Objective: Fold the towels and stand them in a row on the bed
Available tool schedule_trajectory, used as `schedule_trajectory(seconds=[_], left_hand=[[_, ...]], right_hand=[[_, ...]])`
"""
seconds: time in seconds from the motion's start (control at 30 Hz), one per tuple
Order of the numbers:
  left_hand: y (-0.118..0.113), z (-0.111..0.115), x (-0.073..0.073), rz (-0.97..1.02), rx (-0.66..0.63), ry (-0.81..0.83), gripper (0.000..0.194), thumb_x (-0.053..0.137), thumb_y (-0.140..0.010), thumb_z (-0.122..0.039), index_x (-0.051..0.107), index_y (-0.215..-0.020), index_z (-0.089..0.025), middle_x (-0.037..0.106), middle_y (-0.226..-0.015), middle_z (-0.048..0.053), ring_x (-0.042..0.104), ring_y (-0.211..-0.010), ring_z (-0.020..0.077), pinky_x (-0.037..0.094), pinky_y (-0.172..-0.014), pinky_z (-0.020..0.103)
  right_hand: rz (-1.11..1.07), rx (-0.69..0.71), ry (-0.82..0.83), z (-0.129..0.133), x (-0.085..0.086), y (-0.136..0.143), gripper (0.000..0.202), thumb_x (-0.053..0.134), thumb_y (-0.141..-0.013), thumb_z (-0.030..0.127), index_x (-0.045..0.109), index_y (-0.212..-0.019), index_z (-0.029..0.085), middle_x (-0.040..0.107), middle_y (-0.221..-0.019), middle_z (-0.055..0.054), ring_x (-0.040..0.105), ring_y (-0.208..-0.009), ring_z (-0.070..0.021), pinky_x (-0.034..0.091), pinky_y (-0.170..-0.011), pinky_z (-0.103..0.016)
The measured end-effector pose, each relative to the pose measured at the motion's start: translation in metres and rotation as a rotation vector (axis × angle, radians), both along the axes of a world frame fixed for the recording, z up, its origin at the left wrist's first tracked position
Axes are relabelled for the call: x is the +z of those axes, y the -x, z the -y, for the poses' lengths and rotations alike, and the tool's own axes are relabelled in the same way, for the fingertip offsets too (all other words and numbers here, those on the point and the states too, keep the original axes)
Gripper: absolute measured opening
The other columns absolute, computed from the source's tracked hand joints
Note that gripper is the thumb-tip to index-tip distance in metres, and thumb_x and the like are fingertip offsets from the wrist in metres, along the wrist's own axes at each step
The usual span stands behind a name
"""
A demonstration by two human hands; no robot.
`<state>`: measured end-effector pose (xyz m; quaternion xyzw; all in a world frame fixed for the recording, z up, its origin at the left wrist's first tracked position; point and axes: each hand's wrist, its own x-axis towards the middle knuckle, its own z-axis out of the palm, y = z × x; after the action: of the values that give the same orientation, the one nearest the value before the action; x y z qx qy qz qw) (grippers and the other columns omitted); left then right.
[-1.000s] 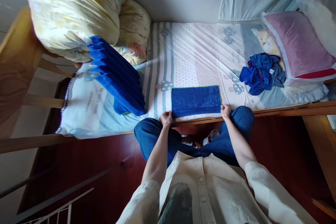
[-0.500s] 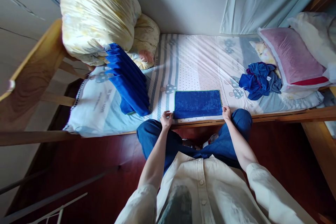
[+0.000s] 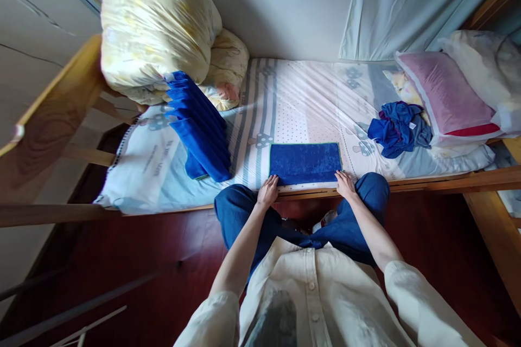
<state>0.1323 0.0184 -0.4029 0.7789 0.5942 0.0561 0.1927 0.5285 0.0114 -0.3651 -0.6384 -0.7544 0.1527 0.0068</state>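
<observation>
A blue towel with a thin green edge lies flat, as a wide rectangle, near the front edge of the bed. My left hand rests back up at its near left corner, fingers laid on the cloth. At the near right corner, my right hand touches the towel with its fingers stretched out over the edge. Left of it, a row of folded blue towels leans in a slanted, overlapping stack. On the right lies a crumpled heap of blue cloths with some dark red and grey in it.
The patterned bed sheet lies under everything. A yellow quilt bundle rises at the left behind the stack. A pink pillow lies at the right. A wooden bed rail runs along the front, close to my knees.
Both hands have moved inward from the towel's side edges onto its near corners. Their pinched fingers have straightened onto the cloth. The view has shifted slightly.
</observation>
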Motion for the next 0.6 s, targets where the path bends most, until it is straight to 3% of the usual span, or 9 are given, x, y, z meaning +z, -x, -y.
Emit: schedule_trajectory(seconds=[0.23,0.4,0.6], left_hand=[[0.001,-0.007,0.0,-0.147,-0.055,0.001,0.066,0.039,-0.085,0.001,0.051,-0.149,-0.009,0.051,-0.154,0.02,0.048,-0.144,0.0294,0.032,-0.124,0.049],[0.0,-0.013,0.006,-0.147,-0.077,0.007,0.061,0.041,-0.087,-0.003,0.055,-0.146,-0.01,0.057,-0.147,0.021,0.053,-0.139,0.0311,0.032,-0.124,0.05],[0.005,-0.017,0.019,-0.057,-0.055,0.08,0.055,0.044,-0.085,-0.003,0.065,-0.134,-0.017,0.065,-0.138,0.018,0.059,-0.132,0.0293,0.042,-0.117,0.044]], right_hand=[[0.08,0.0,-0.04,-0.006,-0.009,-0.004,0.054,0.049,-0.09,0.003,0.06,-0.142,0.015,0.059,-0.148,-0.017,0.055,-0.138,-0.0255,0.042,-0.114,-0.043],[0.014,-0.057,0.007,-0.017,-0.006,-0.004,0.04,0.047,-0.094,0.006,0.072,-0.122,0.019,0.066,-0.14,-0.012,0.058,-0.133,-0.0242,0.043,-0.111,-0.038],[-0.087,-0.156,0.05,-0.025,0.001,-0.012,0.033,0.051,-0.093,0.009,0.078,-0.103,0.023,0.077,-0.113,-0.013,0.067,-0.113,-0.0262,0.048,-0.1,-0.035]])
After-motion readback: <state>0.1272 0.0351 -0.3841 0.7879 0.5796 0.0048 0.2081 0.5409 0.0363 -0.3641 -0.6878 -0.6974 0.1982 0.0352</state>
